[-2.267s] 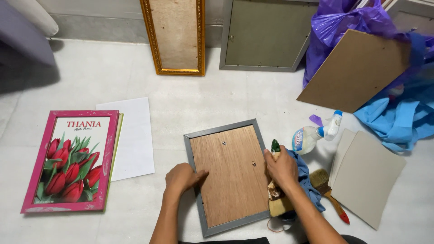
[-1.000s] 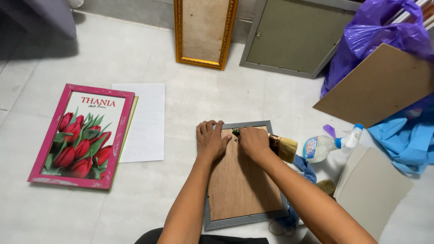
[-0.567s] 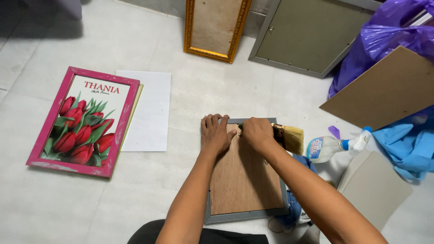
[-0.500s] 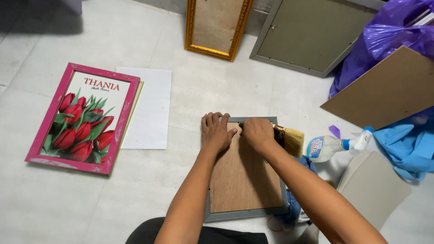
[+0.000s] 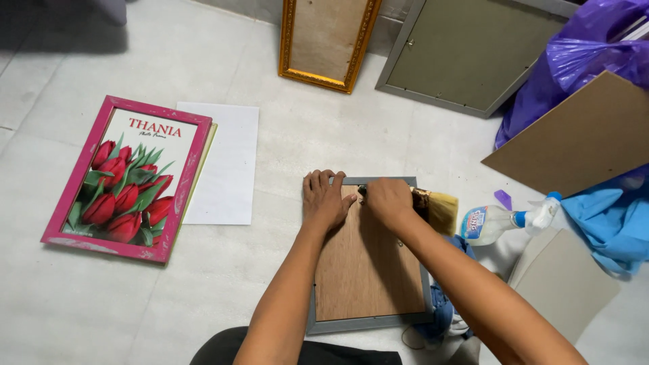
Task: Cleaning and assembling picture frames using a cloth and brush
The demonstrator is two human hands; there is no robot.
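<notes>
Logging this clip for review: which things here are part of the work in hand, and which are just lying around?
In hand:
grey frame, face down, wooden backing up
left hand flat on its top edge
right hand gripping a brush

Lying about:
pink tulip frame
white sheet
gold frame
spray bottle
purple bag

Tulip frame left of face-down frame; brush right, probably touching.

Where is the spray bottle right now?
The spray bottle lies on its side on the floor at right, just beyond the paintbrush and beside the blue cloth.
</notes>
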